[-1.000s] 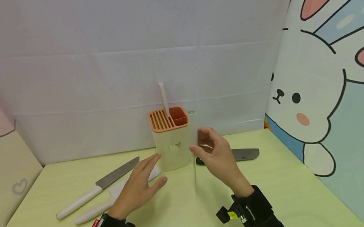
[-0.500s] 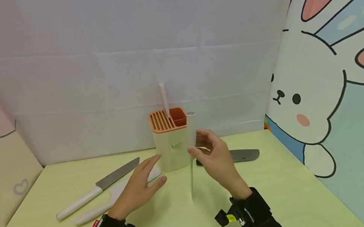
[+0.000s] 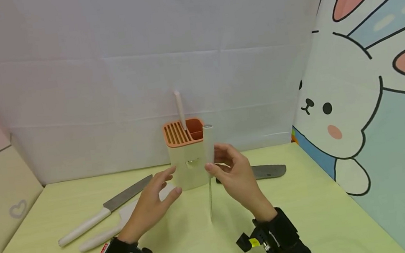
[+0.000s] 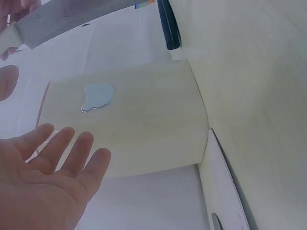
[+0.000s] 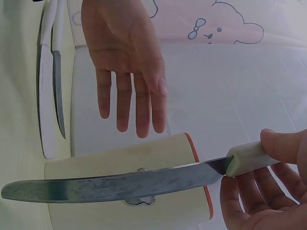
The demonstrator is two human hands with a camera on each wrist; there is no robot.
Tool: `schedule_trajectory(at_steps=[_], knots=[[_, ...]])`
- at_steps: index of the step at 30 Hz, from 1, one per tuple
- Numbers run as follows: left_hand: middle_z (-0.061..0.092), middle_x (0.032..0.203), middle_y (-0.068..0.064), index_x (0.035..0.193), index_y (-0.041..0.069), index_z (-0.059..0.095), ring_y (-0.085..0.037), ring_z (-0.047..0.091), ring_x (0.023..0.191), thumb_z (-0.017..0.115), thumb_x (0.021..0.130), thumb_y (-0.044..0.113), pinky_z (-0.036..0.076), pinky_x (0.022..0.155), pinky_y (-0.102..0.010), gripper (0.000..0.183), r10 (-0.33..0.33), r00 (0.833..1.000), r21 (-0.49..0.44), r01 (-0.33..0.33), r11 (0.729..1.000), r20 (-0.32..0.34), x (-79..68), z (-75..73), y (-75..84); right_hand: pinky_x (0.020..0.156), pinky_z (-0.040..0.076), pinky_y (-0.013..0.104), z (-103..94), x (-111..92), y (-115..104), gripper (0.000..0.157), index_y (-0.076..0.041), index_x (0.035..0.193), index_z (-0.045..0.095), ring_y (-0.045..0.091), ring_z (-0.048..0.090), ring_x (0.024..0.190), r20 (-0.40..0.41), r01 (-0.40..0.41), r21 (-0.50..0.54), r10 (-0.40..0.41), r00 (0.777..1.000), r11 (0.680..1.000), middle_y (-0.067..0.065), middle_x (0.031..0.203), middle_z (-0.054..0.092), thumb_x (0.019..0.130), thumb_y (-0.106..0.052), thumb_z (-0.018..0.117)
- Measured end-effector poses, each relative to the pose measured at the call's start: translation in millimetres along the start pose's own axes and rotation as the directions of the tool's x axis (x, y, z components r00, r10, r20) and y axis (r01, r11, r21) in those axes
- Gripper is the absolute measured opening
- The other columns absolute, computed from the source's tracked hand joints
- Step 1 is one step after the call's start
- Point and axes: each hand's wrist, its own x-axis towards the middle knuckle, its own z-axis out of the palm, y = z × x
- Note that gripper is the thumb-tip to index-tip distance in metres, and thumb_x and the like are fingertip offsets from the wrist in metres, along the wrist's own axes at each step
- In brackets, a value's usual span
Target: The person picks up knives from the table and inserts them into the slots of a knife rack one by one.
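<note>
In my right hand (image 3: 237, 177) I grip a knife (image 5: 129, 184) by its white handle, with thumb and fingers around it. Its blade points down, in front of the right side of a cream knife holder (image 3: 189, 170) with an orange slotted top. The left hand (image 3: 150, 209) is held at the holder's left, fingers loosely extended and holding nothing. Whether its fingertips touch the holder I cannot tell. One white handle (image 3: 180, 110) rises from the holder's top; whatever is below it is hidden inside.
Left on the table (image 3: 187, 250) lie a white-handled knife (image 3: 86, 227) and a white cleaver (image 3: 100, 239), partly behind the left hand. A dark-handled knife (image 3: 268, 171) lies at the right, partly behind the right hand. A white sheet (image 3: 107, 91) hangs behind the holder.
The right hand and its knife have shifted slightly left, the blade swinging a little leftward, then back toward vertical. The left hand's fingers are slightly more bent. The head view has shifted slightly.
</note>
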Motion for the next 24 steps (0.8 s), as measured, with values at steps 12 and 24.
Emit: schedule_trajectory(at_steps=[12,24], knots=[[0.043,0.141,0.000,0.145,0.029,0.035,-0.018,0.043,0.125,0.057,0.097,0.037,0.039,0.102,-0.042,0.053,0.048,0.998,-0.160,-0.053,0.986,-0.037,32.4,1.5,30.4,0.088,0.051,0.036,-1.3,-1,1,0.043,-0.004,0.130,0.049,0.027,0.057,0.105,0.024,0.022,0.005,-0.023,0.999,1.000,0.014,0.117,0.057,0.090,-0.001,0.064],[0.046,0.138,-0.007,0.141,0.009,0.041,-0.024,0.045,0.122,0.054,0.099,0.016,0.038,0.103,-0.044,0.044,0.099,0.994,-0.274,-0.109,0.956,-0.049,62.5,-18.0,104.4,0.086,0.052,0.035,-0.3,0,2,0.042,-0.002,0.128,0.050,0.027,0.058,0.102,0.026,0.032,0.026,-0.033,0.999,0.999,0.015,0.116,0.057,0.089,0.000,0.065]])
